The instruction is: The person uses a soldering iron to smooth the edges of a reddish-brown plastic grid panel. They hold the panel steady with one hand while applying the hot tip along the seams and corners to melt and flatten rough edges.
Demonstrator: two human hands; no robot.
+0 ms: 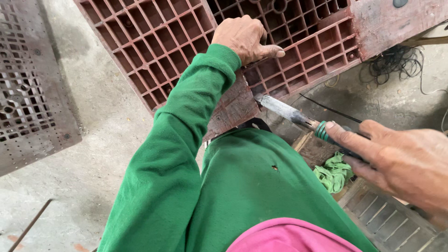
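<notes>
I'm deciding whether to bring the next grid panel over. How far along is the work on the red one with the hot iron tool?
Done: cannot tell; no finished seam shows. In hand: the left hand presses down on the red grid panel, and the right hand holds the iron tool, its tip at the panel's near edge. Left: the grey panel on the floor lies untouched.

I see a green sleeve (186, 135) running up from the left hand (245, 37), cuff ribbed just behind the fingers; green trousers, small hole, pink hem below. Right hand (401, 163) bare.
</notes>
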